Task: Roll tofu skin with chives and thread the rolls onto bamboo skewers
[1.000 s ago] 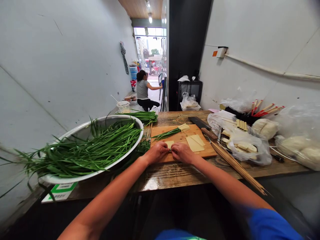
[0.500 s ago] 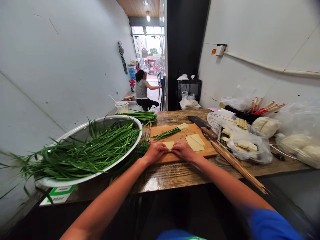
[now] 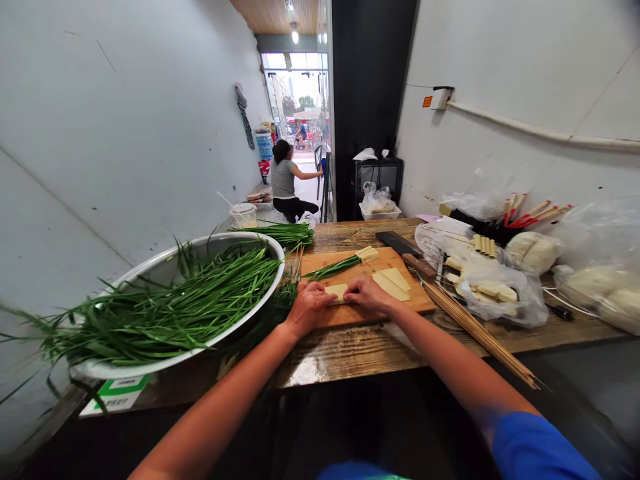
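Observation:
Both hands work at the near part of a wooden cutting board [image 3: 356,319]. A pale yellow tofu sheet [image 3: 337,291] lies between them, its near edge rolled over. My left hand [image 3: 309,307] has its fingers closed on the left end of the roll. Opposite, my right hand [image 3: 367,294] pinches the right end. Green showed at this edge earlier; now the roll covers it. Beside my right hand lie more flat tofu sheets [image 3: 395,283]. Behind, on the board, rest a bunch of cut chives [image 3: 333,268] and several finished pale rolls [image 3: 367,254].
A large metal basin [image 3: 276,257] heaped with long chives [image 3: 210,300] stands at left. On the right are a cleaver [image 3: 420,265], a bundle of skewers [image 3: 480,333] and bagged food [image 3: 525,303]. A co-worker [image 3: 285,177] squats near the doorway.
The sheet's near edge has been rolled over the green filling, hiding it. My right hand has shifted slightly, and both hands stay close to the roll.

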Demonstrator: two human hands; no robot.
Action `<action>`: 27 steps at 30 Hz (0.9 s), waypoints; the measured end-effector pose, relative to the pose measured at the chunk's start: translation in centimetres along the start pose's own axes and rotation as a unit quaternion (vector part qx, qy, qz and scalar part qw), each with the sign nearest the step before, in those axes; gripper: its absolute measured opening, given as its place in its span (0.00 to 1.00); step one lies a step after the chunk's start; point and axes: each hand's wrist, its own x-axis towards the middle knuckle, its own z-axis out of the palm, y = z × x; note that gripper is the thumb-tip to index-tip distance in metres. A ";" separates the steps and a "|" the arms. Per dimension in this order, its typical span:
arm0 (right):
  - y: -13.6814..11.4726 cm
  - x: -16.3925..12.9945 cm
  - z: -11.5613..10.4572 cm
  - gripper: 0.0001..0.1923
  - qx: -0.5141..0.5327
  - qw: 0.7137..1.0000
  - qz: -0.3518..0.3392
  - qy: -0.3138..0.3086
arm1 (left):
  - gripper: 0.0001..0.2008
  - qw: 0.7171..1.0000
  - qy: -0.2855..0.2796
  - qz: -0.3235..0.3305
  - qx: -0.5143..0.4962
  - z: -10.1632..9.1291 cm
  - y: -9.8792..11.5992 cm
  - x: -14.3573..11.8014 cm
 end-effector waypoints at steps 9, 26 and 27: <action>-1.0 0.6 -0.7 0.09 0.005 0.998 0.049 -0.028 | 0.09 0.998 -0.049 0.047 0.008 -0.7 0.4 0.4; -0.8 1.4 -1.2 0.09 -0.141 0.989 0.038 0.012 | 0.06 0.997 -0.051 -0.042 -0.032 -0.7 0.3 1.4; -0.7 1.1 -1.1 0.10 -0.154 0.987 0.004 0.049 | 0.06 0.997 -0.054 -0.046 -0.035 -0.7 0.3 1.4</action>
